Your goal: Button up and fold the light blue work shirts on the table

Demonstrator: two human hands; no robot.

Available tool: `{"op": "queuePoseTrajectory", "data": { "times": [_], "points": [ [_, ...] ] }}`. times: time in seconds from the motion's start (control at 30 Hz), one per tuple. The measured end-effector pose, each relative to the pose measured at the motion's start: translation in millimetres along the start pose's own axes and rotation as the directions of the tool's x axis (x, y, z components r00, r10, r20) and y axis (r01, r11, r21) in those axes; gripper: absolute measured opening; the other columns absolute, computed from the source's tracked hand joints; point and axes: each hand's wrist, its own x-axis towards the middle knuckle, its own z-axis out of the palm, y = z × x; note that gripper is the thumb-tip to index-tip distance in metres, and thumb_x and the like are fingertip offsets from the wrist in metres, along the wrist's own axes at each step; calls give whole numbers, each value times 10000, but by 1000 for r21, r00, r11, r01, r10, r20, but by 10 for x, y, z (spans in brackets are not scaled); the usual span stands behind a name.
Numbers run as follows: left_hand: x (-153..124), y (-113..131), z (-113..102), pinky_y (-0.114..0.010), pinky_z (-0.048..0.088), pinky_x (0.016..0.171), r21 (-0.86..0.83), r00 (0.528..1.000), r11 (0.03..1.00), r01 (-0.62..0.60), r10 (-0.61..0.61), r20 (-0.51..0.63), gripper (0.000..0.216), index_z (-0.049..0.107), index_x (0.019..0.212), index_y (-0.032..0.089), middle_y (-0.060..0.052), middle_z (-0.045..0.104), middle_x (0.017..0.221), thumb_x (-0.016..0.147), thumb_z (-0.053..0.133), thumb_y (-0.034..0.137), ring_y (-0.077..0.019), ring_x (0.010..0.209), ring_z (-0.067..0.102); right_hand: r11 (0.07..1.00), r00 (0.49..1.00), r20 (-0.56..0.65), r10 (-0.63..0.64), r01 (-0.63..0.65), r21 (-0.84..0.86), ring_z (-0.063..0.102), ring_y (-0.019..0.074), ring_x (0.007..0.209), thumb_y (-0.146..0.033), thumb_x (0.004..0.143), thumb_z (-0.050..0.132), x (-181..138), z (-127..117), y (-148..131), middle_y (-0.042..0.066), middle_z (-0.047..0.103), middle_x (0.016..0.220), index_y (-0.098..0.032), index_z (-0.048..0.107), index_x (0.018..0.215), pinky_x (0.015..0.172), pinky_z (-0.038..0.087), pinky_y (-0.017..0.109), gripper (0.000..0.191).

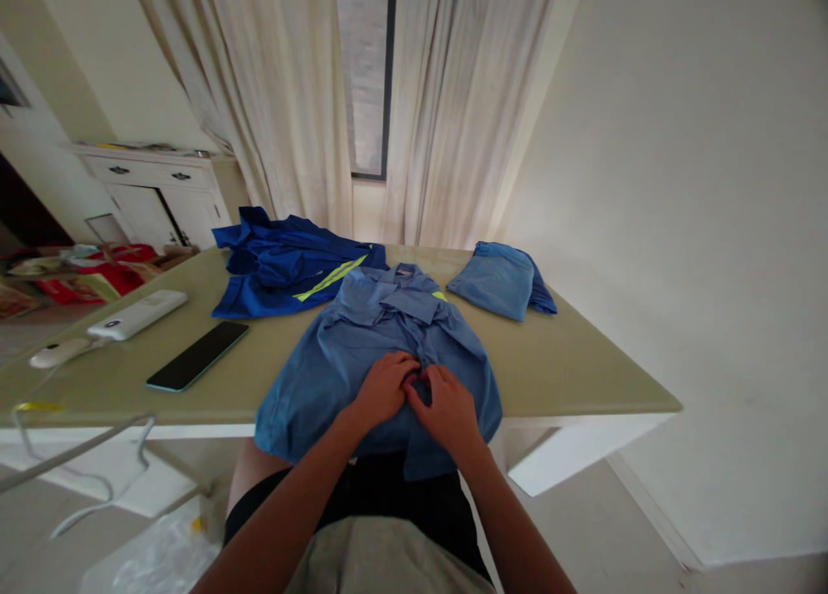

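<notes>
A light blue work shirt (310, 374) lies front up on the table, its collar toward the window and its sleeves folded across the chest. Its lower edge hangs over the table's near edge. My left hand (391, 385) and my right hand (446, 404) meet at the front opening, low on the shirt. Both have their fingers curled and pinching the cloth along the button line. Whether a button sits between the fingertips is hidden.
A dark blue garment (265, 262) with a yellow-green stripe lies crumpled behind on the left. Folded blue clothes (498, 282) lie back right. A phone (197, 357), a white power bank (146, 312) and a cable (84, 452) are on the left of the table (582, 370).
</notes>
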Motion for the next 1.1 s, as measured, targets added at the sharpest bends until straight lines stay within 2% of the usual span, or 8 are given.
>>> {"op": "queuePoseTrajectory", "data": {
  "times": [0.17, 0.3, 0.4, 0.5, 0.63, 0.83, 0.97, 1.1],
  "points": [
    [-34, -3, -56, -444, 438, 1110, -28, 1000, 1000, 10, -10, 28, 434, 792, 1126, 310, -50, 737, 1277, 879, 508, 94, -269, 1213, 647, 995, 997, 9, 74, -74, -69, 666, 255, 800, -403, 874, 745, -146, 8, -98, 77, 703, 904, -265, 635, 920, 686, 453, 334, 183],
    [7, -22, -115, -423, 469, 1080, -157, 999, 988, 7, -1, 38, 350, 804, 1099, 317, -47, 776, 1179, 814, 691, 147, -270, 1147, 682, 992, 996, 12, 87, -86, -92, 682, 281, 828, -472, 800, 812, -105, 14, -82, 98, 713, 918, -254, 638, 921, 678, 459, 340, 304],
    [-9, -12, -115, -422, 482, 1049, -129, 1000, 992, 7, -6, 6, 260, 812, 1062, 321, -52, 782, 1147, 818, 761, 246, -285, 1117, 687, 991, 993, 48, 104, -99, -89, 696, 284, 832, -380, 822, 783, -92, 8, -53, 102, 727, 938, -246, 651, 946, 692, 472, 345, 226],
    [-29, 2, -95, -435, 470, 1056, -48, 1000, 999, -7, 7, 5, 256, 810, 1070, 334, -43, 778, 1166, 873, 686, 228, -288, 1131, 676, 994, 991, 91, 98, -94, -52, 711, 273, 848, -179, 814, 702, -81, -16, -13, 90, 748, 948, -239, 671, 1003, 733, 486, 341, 201],
    [-32, 18, -110, -443, 439, 1108, 38, 999, 999, -32, 31, 28, 512, 783, 1158, 325, -31, 740, 1271, 855, 488, 38, -257, 1212, 638, 989, 984, 104, 147, -149, 13, 719, 268, 874, -82, 776, 615, -44, -62, 39, 81, 761, 939, -223, 700, 1060, 776, 495, 339, 328],
    [-144, 218, -143, -457, 425, 1129, 251, 989, 960, -120, 95, 111, 649, 708, 1289, 309, -10, 659, 1408, 810, 432, -31, -238, 1308, 561, 911, 952, 55, 302, -305, 277, 706, 234, 868, -183, 820, 529, -19, -130, 173, 62, 746, 938, -192, 712, 1165, 828, 526, 345, 390],
    [-296, 427, -72, -458, 421, 1128, 303, 948, 907, -292, 234, 215, 404, 672, 1309, 315, -7, 625, 1456, 968, 526, 154, -240, 1320, 550, 862, 941, -6, 338, -307, 404, 698, 231, 881, -293, 880, 485, -24, -165, 236, 63, 740, 936, -186, 713, 1146, 863, 535, 356, 366],
    [-402, 459, -6, -460, 461, 1065, 353, 965, 905, -238, 178, 195, 308, 663, 1294, 279, -40, 683, 1346, 999, 578, 289, -255, 1230, 604, 871, 956, 35, 291, -280, 403, 659, 208, 717, -369, 866, 588, -53, -180, 236, 17, 697, 802, -187, 691, 1190, 729, 531, 328, 385]
  ]
}}
